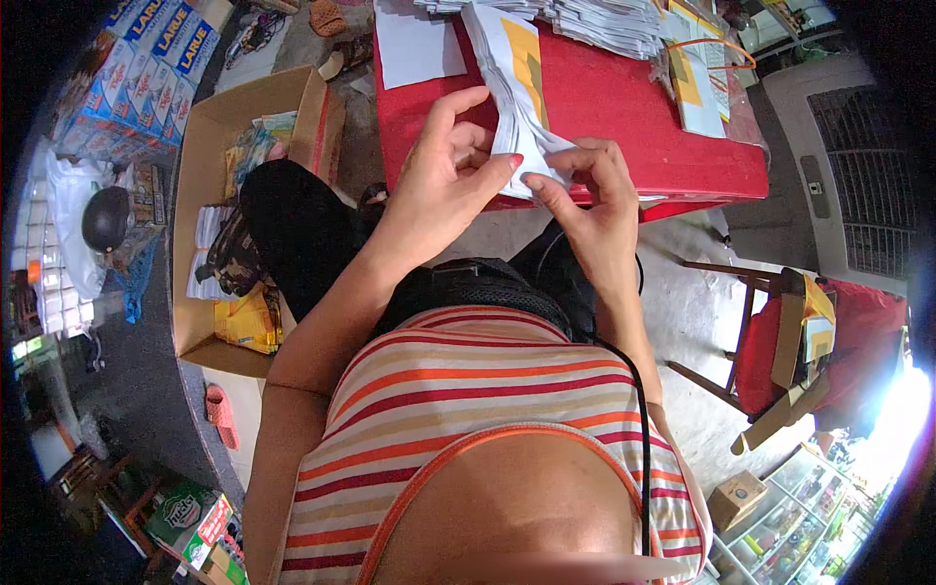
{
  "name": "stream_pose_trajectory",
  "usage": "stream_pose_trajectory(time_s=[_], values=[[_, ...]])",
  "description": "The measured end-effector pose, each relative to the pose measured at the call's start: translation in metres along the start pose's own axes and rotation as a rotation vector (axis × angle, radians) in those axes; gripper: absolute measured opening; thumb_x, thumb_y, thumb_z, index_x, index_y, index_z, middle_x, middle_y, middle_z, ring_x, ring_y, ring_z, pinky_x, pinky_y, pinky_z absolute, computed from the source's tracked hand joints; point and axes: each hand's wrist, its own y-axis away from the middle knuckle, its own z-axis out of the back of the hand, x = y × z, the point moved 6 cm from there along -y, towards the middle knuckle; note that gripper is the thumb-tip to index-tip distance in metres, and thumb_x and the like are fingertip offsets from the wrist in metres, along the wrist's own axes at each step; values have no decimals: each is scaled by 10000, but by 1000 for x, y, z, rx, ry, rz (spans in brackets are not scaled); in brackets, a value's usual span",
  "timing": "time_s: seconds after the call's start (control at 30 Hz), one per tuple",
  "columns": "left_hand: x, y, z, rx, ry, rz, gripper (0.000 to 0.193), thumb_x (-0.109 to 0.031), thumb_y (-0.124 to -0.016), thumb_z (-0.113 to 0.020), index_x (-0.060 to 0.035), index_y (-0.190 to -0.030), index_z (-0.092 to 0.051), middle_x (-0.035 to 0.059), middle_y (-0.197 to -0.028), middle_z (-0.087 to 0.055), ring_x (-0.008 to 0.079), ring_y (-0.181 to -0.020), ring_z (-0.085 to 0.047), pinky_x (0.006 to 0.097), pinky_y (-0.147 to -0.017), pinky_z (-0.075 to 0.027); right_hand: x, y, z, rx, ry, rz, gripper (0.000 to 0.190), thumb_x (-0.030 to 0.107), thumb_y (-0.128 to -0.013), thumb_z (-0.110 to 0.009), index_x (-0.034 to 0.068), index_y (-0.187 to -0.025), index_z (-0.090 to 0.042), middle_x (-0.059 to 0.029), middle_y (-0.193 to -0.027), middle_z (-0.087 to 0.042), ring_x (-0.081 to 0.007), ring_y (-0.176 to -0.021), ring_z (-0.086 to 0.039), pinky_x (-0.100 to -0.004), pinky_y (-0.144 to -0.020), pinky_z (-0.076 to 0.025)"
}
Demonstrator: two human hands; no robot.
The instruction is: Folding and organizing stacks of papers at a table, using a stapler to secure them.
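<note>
A long bundle of folded white paper sheets (504, 95) with a yellow-orange printed area lies over the near part of the red table (614, 110). Its lower end flares out close to the table's front edge. My left hand (439, 183) holds the bundle's left side, its thumb on top and its index finger raised. From the right, my right hand (596, 183) pinches the bundle's lower right corner between thumb and fingers. The fingertips under the paper are partly hidden.
Paper stacks (607, 25) line the table's far side, near a flat white sheet (424, 47). At my left stands an open cardboard box (194, 146) holding yellow packets (248, 318) and paper bundles (208, 252). A wooden chair (738, 329) bears another box (790, 336) at right.
</note>
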Motion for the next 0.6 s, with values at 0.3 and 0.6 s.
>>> stream_pose_trajectory(time_s=[0.3, 0.6], values=[[-2, 0, -2, 48, -53, -103, 590, 14, -973, -607, -45, -1479, -308, 135, -1020, -664, 150, -926, -664, 287, -772, -546, -22, 5, -4, 14, -230, -176, 170, 112, -898, -755, -23, -977, -687, -80, -1007, -627, -142, -877, -611, -272, -761, -502], [-2, 3, -1, 17, -190, -176, 374, 19, -976, -575, -40, -1322, -444, 134, -983, -643, 154, -874, -649, 303, -726, -526, -30, 5, -4, -1, -387, -235, 135, 112, -976, -678, -21, -1000, -666, -21, -977, -579, -78, -832, -546, -226, -732, -458]])
